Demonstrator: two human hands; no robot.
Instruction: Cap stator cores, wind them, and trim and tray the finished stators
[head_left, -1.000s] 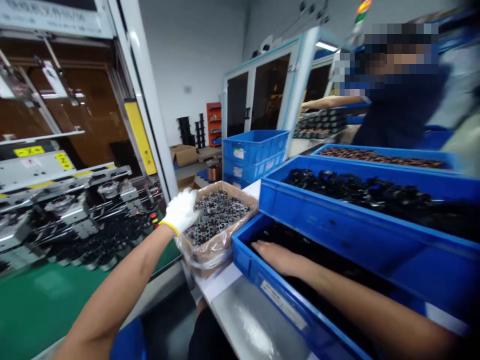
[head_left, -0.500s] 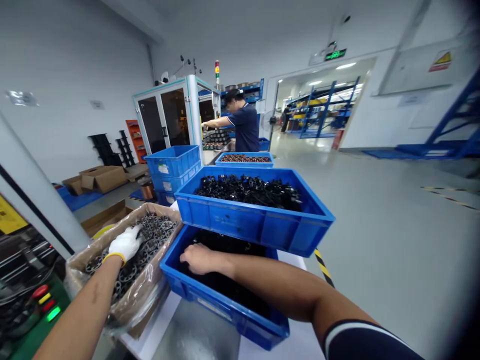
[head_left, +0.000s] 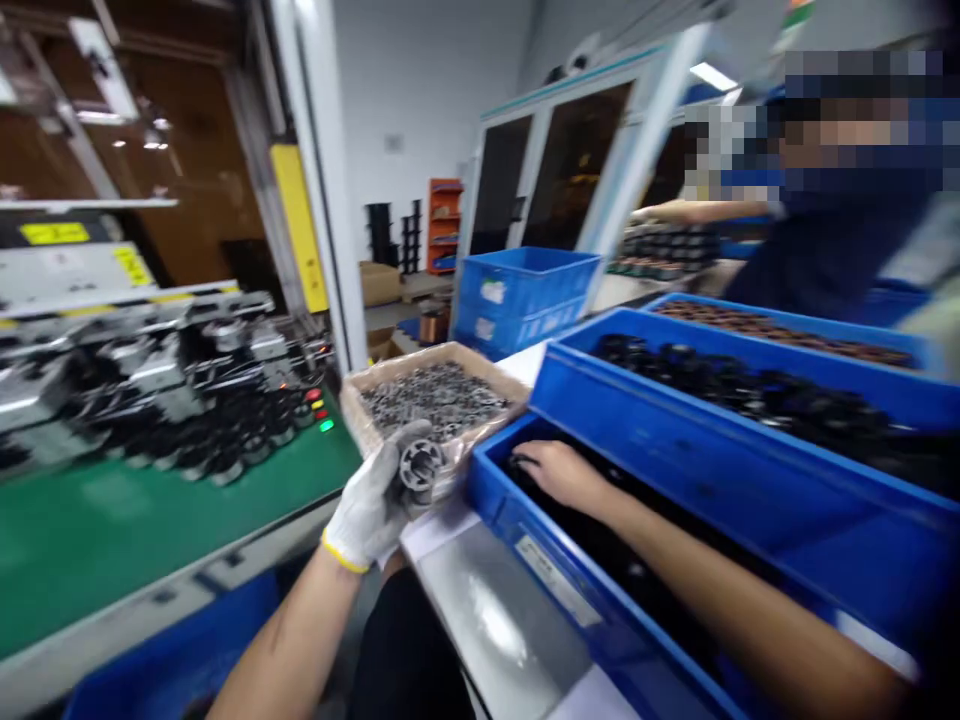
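My left hand (head_left: 373,500), in a white glove with a yellow cuff, is closed round a grey metal stator core (head_left: 421,466). Its round, slotted end faces me, in front of a plastic-lined cardboard box (head_left: 480,430) full of similar cores. My bare right hand (head_left: 562,474) reaches into the lower blue bin (head_left: 555,575), which holds dark parts that blur together. Its fingers are pinched near the bin's left end. Something dark shows at the fingertips, too small to name.
An upper blue bin (head_left: 720,420) of black plastic parts overlaps the lower one; another bin of copper-coloured parts (head_left: 787,335) stands behind. A machine with a green table (head_left: 187,540) and rows of black parts is at left. A co-worker (head_left: 825,230) stands at right.
My view has swung left and nearer the machine. My left hand has come out of the cardboard box with a stator core. My right hand stays in the lower bin.
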